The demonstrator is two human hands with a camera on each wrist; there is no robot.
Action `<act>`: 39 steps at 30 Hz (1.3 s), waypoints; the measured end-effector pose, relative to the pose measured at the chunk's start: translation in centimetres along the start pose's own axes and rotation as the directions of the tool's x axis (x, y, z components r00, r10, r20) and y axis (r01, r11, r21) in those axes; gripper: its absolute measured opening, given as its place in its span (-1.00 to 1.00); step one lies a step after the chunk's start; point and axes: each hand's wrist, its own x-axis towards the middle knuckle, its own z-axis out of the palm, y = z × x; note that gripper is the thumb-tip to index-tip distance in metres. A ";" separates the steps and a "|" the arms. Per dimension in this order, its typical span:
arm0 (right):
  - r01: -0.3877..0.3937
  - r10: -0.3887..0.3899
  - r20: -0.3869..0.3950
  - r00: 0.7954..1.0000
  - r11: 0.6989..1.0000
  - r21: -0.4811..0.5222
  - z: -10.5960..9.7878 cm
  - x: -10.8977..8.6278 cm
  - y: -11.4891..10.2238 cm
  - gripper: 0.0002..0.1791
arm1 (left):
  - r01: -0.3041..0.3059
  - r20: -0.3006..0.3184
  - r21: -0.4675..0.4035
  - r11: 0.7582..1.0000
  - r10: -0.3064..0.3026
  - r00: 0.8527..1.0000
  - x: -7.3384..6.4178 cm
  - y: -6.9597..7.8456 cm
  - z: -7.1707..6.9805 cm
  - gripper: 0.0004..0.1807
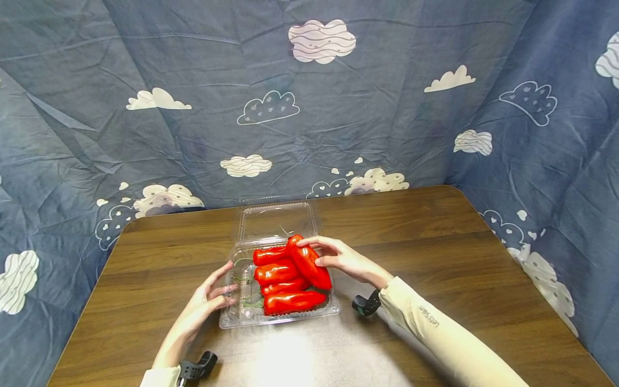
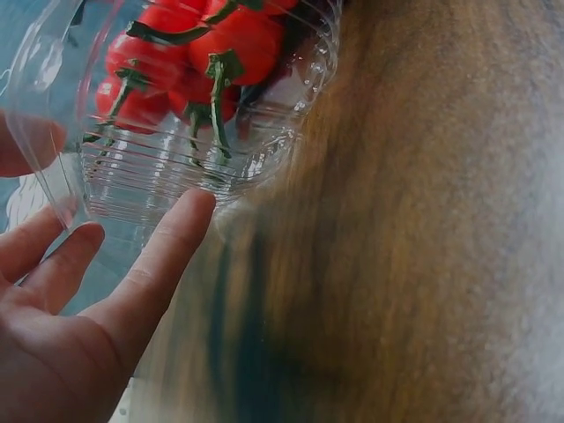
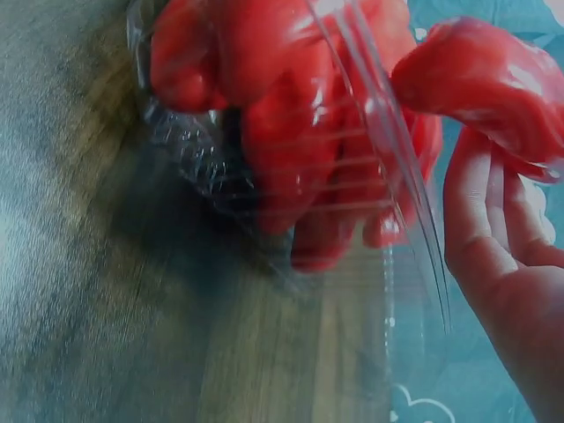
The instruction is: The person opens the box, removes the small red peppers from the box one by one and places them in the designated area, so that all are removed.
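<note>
My right hand [image 1: 349,261] holds a long red pepper [image 1: 308,262] between thumb and fingers, slanted over the right side of a clear plastic clamshell box [image 1: 227,323]. The same held pepper [image 3: 493,79] shows in the right wrist view, apart from the box wall. Several other red peppers [image 1: 295,302] lie side by side in the box, their green stems [image 2: 218,110] toward the left wall. At that left wall is my left hand [image 1: 199,305]. Its thumb and fingers are extended and rest against the box's side, curled round nothing.
The box's transparent lid [image 1: 276,221] lies folded back toward the table's far edge. Under everything is a brown wooden table [image 1: 401,231], with glare near the front. Behind hangs a blue cloth [image 1: 203,64] with cloud prints. Black wrist devices [image 1: 366,304] sit on both wrists.
</note>
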 end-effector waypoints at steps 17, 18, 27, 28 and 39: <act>-0.068 0.086 -0.236 0.968 0.994 0.084 -1.9 -2.0 0.6 -0.46 | -0.017 0.011 -0.021 1.000 0.017 1.000 -0.1 -0.1 -0.2 -0.29; -0.067 0.087 -0.247 0.965 0.994 0.088 -2.0 -2.2 0.7 -0.47 | -0.016 0.010 -0.020 1.000 0.016 1.000 -0.1 -0.1 -0.2 -0.29; -0.079 0.109 -0.334 0.936 0.992 0.102 -3.1 -3.3 1.5 -0.42 | -0.021 0.013 -0.020 1.000 0.021 1.000 -0.1 -0.2 -0.3 -0.29; -0.085 0.115 -0.344 0.932 0.991 0.101 -3.2 -3.4 1.6 -0.42 | -0.021 0.013 -0.020 1.000 0.021 1.000 -0.1 -0.2 -0.2 -0.29; -0.166 0.178 -0.410 0.895 0.984 0.065 -3.8 -4.2 2.5 -0.43 | -0.017 0.006 -0.023 1.000 0.018 1.000 -0.2 -0.2 -0.2 -0.29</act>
